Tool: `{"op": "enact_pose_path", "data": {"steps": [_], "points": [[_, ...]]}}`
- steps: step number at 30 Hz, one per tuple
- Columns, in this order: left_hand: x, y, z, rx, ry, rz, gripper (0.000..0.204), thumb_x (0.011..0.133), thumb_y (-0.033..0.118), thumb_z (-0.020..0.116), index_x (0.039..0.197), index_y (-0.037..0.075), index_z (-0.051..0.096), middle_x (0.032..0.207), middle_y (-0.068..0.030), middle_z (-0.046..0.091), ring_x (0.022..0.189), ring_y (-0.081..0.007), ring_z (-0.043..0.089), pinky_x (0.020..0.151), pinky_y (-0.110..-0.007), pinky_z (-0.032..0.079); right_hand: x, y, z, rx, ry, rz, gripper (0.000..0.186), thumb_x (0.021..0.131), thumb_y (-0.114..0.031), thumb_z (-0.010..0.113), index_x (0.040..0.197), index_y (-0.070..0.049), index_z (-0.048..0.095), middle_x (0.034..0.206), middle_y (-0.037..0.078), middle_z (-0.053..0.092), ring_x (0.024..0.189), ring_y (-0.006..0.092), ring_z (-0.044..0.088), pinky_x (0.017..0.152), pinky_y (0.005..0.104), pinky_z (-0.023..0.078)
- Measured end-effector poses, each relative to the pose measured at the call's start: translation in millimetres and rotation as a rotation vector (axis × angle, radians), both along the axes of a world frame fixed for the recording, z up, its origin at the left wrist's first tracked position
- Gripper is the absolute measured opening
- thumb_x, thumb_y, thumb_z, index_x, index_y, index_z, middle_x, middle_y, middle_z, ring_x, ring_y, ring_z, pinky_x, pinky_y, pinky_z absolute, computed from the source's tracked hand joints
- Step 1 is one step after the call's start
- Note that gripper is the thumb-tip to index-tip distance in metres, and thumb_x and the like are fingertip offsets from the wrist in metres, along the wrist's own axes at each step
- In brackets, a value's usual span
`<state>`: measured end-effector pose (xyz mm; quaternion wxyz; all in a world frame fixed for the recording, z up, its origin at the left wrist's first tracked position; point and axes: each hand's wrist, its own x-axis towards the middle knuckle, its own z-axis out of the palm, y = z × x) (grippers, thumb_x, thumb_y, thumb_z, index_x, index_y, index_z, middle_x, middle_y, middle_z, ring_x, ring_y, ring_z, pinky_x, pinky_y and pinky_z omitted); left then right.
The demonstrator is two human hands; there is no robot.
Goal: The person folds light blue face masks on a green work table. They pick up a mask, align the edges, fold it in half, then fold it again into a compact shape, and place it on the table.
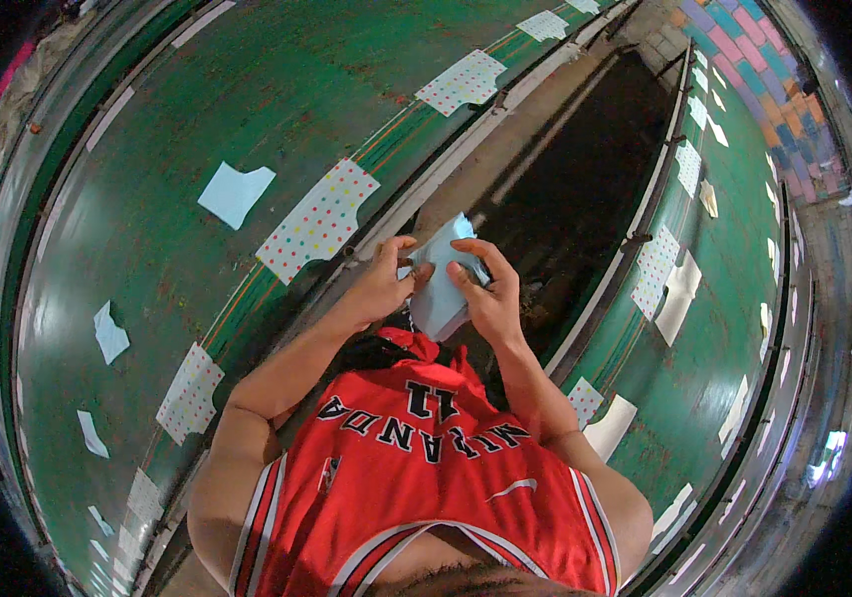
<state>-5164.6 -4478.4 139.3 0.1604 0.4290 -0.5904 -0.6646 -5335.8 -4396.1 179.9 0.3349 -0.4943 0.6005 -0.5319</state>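
Observation:
In front of my chest I hold a light blue bundle of thin cut pieces, fabric by its look (pixel 440 306), its upper end bent and loosely folded. My left hand (pixel 384 287) pinches its left edge between thumb and fingers. On the other side my right hand (pixel 493 300) grips it, fingers curled over the top edge and thumb on the face. How many layers there are cannot be told. Left of my hands, a white piece with coloured dots (pixel 324 219) lies flat on the green table (pixel 147 259). Farther left on that table is a single light blue piece (pixel 234 195).
A second long green table (pixel 684 388) runs along my right, bearing dotted pieces (pixel 656 271) and cream pieces (pixel 679 297). Between the tables lies a dark narrow aisle (pixel 585 189), bordered by pale table rails. A wall of multicoloured bricks (pixel 759 70) stands at the far right.

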Motion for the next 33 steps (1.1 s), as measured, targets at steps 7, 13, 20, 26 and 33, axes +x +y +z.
{"op": "enact_pose_path", "data": {"steps": [7,13,20,26,33], "points": [[-39.1,-51.0,-36.5,0.185,0.301,-0.041,0.092,0.088,0.053,0.067,0.152,0.005,0.020,0.155,-0.0138,0.028,0.141,-0.0276,0.031,0.114,-0.038,0.028,-73.3,-34.3,12.4,-0.059,-0.648,0.144,0.066,0.063,-0.026,0.087,0.117,-0.003,0.057,0.107,0.007,0.063,0.099,0.0186,0.060,0.089,0.0303,0.047],[-106.1,-82.5,-45.3,0.670,0.642,-0.116,0.095,0.079,0.070,0.065,0.147,0.009,0.039,0.139,-0.0111,0.052,0.128,-0.0250,0.049,0.106,-0.047,0.042,-133.6,-106.0,-8.5,-0.355,-1.326,0.433,0.071,0.066,-0.016,0.076,0.130,0.000,0.050,0.101,0.014,0.066,0.088,0.0252,0.064,0.081,0.0389,0.053],[-165.5,-122.6,-31.3,1.049,0.742,-0.095,0.075,0.082,0.053,0.072,0.138,0.009,0.049,0.132,-0.0112,0.059,0.121,-0.0258,0.057,0.100,-0.047,0.047,-192.2,-162.6,-15.6,-0.340,-1.355,0.326,0.076,0.070,-0.027,0.063,0.140,0.000,0.046,0.100,0.013,0.067,0.086,0.0254,0.064,0.079,0.0384,0.053],[-151.1,-210.3,-10.4,0.598,0.780,0.163,0.062,0.080,0.024,0.076,0.134,0.006,0.050,0.122,-0.0102,0.063,0.110,-0.0280,0.063,0.095,-0.047,0.051,-253.8,-190.9,32.8,-0.301,-1.134,0.067,0.075,0.069,-0.028,0.069,0.137,-0.003,0.047,0.099,0.012,0.068,0.085,0.0279,0.066,0.081,0.0396,0.054],[-146.1,-260.1,12.2,0.391,0.662,0.501,0.060,0.078,0.009,0.075,0.132,0.001,0.049,0.118,-0.0127,0.064,0.104,-0.0272,0.066,0.090,-0.043,0.055,-291.9,-229.0,39.0,0.011,-0.886,0.001,0.058,0.069,-0.020,0.079,0.119,-0.004,0.054,0.099,0.012,0.066,0.086,0.0251,0.067,0.080,0.0363,0.056]]}}
